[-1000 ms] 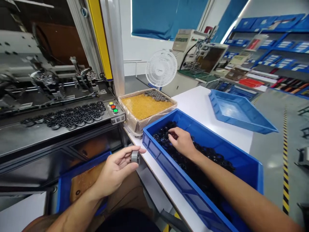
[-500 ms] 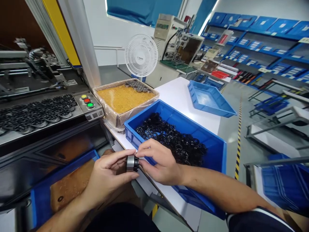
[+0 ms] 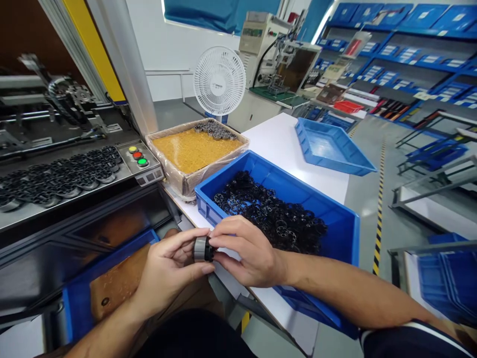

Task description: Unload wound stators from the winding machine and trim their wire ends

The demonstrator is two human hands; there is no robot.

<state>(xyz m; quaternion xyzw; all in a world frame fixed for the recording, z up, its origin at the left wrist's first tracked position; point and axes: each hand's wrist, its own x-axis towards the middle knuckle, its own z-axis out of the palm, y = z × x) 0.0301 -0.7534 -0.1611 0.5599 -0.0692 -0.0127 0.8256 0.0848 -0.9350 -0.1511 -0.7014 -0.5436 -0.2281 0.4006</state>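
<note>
Between my hands is a grey metal ring [image 3: 201, 249] with a black plastic piece [image 3: 210, 250] on its right side. My left hand [image 3: 169, 261] is closed around the ring, thumb below and fingers above. The fingers of my right hand [image 3: 248, 251] pinch the black plastic piece from the right. How deep the piece sits in the ring is hidden by my fingers. Behind my right hand stands a blue bin [image 3: 316, 191] holding a heap of black plastic pieces [image 3: 276, 211].
A carton [image 3: 186, 191] with a yellow layer and grey rings stands behind the bin. At left, black-and-grey parts [image 3: 63, 174] cover a machine bench beside a button panel [image 3: 138, 156]. A light blue tray [image 3: 335, 149] lies at the table's far right. A white fan [image 3: 219, 82] stands behind.
The camera view has shifted slightly, so the surroundings sit a little further right. My right fingers have closed in on the black piece; both hands stay at the ring.
</note>
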